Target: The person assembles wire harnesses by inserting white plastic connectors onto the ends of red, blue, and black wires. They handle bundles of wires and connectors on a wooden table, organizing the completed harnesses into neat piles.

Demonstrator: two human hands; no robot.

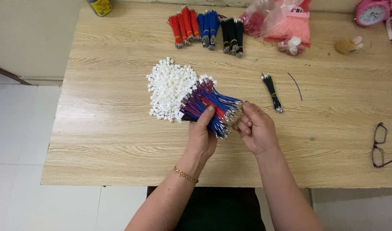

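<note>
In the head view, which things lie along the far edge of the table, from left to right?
Yellow container → red wires → blue wires → black wires → plastic bags → pink clock.

On the matt, pale grained wooden table (pixel 119 128), a fan of red and blue plastic-coated wires with shiny metal tips (pixel 208 105) touches glossy small white plastic connectors (pixel 168 87).

It looked like a home set up for piecework: a wood-grain surface (pixel 119 141) on pale floor tiles (pixel 16 128) carried bundled wire leads (pixel 206 23), a heap of white connector housings (pixel 170 87), a pink alarm clock (pixel 372 12) and eyeglasses (pixel 381 145).
</note>
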